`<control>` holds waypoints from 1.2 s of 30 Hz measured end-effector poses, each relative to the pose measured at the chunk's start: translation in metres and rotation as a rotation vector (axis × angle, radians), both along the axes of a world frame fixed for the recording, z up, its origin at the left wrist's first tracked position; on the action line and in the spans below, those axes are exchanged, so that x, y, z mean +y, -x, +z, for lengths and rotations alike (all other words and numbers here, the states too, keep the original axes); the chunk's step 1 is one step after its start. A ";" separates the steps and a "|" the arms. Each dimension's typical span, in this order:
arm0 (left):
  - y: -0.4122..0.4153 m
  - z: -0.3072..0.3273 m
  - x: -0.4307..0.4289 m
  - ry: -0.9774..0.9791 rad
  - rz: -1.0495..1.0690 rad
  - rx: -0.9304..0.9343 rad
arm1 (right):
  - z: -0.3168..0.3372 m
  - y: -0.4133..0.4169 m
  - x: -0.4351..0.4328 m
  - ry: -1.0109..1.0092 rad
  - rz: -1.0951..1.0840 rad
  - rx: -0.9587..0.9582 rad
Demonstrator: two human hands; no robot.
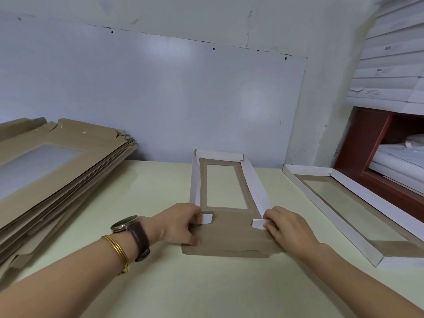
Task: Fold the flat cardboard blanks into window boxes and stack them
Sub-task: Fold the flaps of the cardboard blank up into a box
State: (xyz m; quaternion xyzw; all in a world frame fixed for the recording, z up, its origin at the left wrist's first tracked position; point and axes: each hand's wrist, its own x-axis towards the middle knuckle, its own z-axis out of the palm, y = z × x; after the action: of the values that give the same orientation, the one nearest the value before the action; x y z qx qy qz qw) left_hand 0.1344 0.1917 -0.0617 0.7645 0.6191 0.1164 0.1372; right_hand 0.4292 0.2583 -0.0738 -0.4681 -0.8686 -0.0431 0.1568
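Observation:
A half-folded window box (226, 180) lies on the pale table in the middle. Its far end and two long white sides stand upright; its near brown end flap (231, 242) lies flat. My left hand (179, 222) grips the near left corner and pinches the small white tab (207, 218) there. My right hand (286, 228) grips the near right corner and pinches the other white tab (258, 223). A folded window box (358, 212) lies at the right. A pile of flat brown blanks (52, 177) with clear windows sits at the left.
The table (183, 283) ends at a pale wall behind. A red-brown shelf frame (364, 143) with white sheets inside stands at the far right, with stacked white boxes (394, 65) above it. A watch and gold bangles are on my left wrist.

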 end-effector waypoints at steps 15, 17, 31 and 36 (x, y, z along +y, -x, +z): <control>-0.002 0.005 -0.007 0.082 -0.067 0.226 | 0.003 -0.023 -0.009 0.236 0.169 -0.138; -0.003 0.004 -0.007 0.067 -0.059 0.239 | 0.002 -0.022 -0.008 0.234 0.171 -0.131; -0.003 -0.001 0.002 -0.078 0.027 0.088 | 0.003 -0.020 0.016 0.153 0.127 0.035; -0.001 0.002 0.005 -0.090 0.052 -0.040 | 0.010 -0.015 0.023 0.209 0.060 0.068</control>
State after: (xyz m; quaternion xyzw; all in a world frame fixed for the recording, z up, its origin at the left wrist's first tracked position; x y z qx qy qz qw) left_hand 0.1357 0.1966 -0.0594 0.7512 0.6299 0.1628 0.1119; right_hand 0.4445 0.2815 -0.0643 -0.4567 -0.8762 0.0683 0.1379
